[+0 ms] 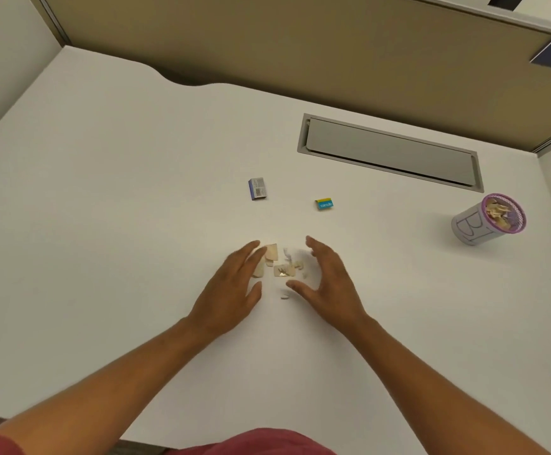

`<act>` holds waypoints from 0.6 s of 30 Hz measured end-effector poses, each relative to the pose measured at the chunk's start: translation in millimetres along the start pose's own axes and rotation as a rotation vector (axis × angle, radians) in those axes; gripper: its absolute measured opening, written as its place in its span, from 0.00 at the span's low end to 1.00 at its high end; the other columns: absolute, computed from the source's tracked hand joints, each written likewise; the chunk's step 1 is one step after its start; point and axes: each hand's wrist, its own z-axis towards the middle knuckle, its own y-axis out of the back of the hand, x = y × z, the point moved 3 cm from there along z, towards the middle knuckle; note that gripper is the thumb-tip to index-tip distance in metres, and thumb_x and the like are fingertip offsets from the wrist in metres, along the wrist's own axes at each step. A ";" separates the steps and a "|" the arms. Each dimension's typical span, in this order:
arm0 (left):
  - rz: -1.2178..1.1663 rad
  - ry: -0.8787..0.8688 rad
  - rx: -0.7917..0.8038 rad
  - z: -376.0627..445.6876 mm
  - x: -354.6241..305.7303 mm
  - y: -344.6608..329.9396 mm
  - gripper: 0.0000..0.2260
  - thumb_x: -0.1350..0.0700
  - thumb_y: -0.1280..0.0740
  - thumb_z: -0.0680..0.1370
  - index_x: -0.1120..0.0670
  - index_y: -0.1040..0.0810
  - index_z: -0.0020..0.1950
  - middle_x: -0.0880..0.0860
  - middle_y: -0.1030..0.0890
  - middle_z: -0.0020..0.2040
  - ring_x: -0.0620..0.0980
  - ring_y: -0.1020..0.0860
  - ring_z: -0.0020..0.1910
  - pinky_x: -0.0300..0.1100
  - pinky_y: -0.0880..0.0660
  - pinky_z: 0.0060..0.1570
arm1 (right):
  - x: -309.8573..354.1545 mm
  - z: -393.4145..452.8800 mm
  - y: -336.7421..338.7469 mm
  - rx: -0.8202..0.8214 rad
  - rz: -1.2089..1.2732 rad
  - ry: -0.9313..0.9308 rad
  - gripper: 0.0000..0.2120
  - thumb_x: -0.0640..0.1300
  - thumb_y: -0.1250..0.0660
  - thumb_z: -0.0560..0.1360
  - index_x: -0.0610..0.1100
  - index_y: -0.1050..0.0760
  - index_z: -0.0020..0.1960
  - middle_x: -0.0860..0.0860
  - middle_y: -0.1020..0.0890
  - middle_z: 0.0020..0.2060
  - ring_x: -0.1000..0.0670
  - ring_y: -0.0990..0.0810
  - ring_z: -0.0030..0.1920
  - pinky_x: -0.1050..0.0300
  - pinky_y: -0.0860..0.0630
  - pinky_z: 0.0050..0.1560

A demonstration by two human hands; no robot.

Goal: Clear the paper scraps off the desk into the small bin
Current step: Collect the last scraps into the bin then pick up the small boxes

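Several small tan and white paper scraps (pixel 283 267) lie in a loose heap on the white desk (pixel 103 192), at its middle. My left hand (pixel 234 290) rests flat just left of the heap, fingers apart, touching the leftmost scraps. My right hand (pixel 328 280) stands on its edge just right of the heap, fingers spread and curved toward it. Neither hand holds anything. The small bin (pixel 487 221), a white cup with a purple rim and handwritten letters, stands at the far right with scraps inside it.
A small blue and grey box (pixel 257 188) and a teal and yellow eraser-sized box (pixel 324 203) lie beyond the heap. A grey cable hatch (pixel 389 152) is set into the desk at the back right. Partition walls enclose the desk's back and sides.
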 end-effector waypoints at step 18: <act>-0.039 0.141 -0.033 28.9 2.2 7.1 0.25 0.61 0.32 0.80 0.55 0.28 0.77 0.55 0.24 0.74 0.57 0.27 0.72 0.51 0.30 0.74 | 10.5 11.9 -7.4 -0.034 -0.005 -0.087 0.37 0.50 0.17 0.66 0.52 0.28 0.71 0.56 0.31 0.62 0.56 0.26 0.58 0.66 0.30 0.57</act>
